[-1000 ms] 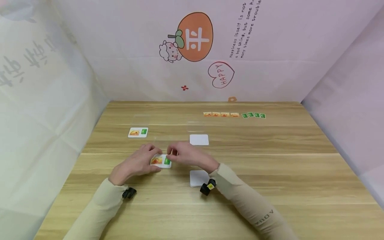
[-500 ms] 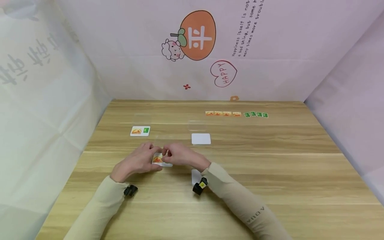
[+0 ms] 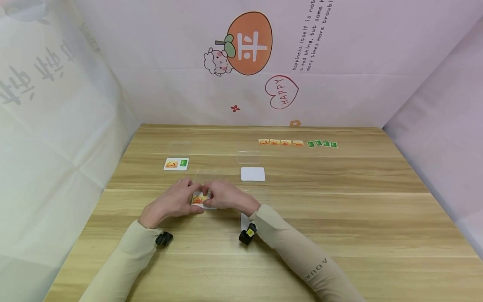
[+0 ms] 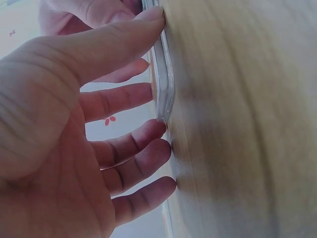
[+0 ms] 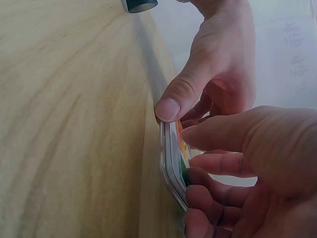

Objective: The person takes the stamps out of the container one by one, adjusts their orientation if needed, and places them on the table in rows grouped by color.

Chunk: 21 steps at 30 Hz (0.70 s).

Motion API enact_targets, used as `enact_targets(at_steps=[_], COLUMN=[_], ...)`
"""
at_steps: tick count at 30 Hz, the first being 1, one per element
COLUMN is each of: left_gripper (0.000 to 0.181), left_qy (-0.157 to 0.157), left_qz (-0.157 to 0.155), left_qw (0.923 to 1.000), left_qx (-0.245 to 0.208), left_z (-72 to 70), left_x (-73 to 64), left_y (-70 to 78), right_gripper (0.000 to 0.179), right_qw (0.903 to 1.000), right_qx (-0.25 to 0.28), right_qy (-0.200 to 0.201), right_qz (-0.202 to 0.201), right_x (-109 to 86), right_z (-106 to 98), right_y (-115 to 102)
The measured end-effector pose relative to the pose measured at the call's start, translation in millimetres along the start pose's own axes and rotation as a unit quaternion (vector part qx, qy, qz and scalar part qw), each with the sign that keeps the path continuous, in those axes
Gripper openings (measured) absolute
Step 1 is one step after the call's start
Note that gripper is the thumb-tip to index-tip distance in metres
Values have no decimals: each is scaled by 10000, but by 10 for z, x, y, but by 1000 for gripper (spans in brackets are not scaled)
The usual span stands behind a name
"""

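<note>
On the table lies a white card in a clear plastic case [image 3: 198, 205], with an orange picture [image 3: 198, 200] on its left part. My left hand [image 3: 171, 200] holds the case from the left, thumb on the near edge and fingers at the far edge; its layered clear edge [image 4: 165, 79] shows in the left wrist view. Over the card's right part, my right hand [image 3: 228, 196] presses its thumb and fingertips onto the card's face. The right wrist view shows some green [image 5: 184, 171] under those fingers, mostly covered.
A white card [image 3: 176, 164] with orange and green pictures lies far left. Blank white cards [image 3: 253, 174] lie to the right, one partly under my right wrist. Orange pieces [image 3: 280, 142] and green pieces [image 3: 322, 144] line the back. Clear sheets [image 3: 247, 157] sit behind the cards.
My right hand has shifted slightly left over the card, covering the green picture that showed a second ago. My left hand keeps its hold on the case.
</note>
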<state>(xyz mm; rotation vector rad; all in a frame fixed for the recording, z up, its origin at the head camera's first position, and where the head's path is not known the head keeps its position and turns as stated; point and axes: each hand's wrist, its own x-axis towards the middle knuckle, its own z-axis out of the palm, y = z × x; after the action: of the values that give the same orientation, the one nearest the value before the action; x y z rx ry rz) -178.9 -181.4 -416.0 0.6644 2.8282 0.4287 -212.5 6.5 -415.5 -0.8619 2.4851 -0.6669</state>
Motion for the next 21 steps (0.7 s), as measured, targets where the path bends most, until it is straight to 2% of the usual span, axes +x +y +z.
enact_targets(at_steps=[14,21], left_gripper=[58,58], left_qy=[17,35], left_qz=[20,4], left_qw=[10000,10000], left_qx=[-5,-25], left_z=[5,4], left_x=[-3,-6], left_y=[-7,-9], right_gripper=[29,26], right_qw=[9998,9996], right_qx=[-178,-114], right_qy=[80,128], right_qz=[105,210], right_x=[-6,-1], right_z=[26,36], right_y=[-19,-33])
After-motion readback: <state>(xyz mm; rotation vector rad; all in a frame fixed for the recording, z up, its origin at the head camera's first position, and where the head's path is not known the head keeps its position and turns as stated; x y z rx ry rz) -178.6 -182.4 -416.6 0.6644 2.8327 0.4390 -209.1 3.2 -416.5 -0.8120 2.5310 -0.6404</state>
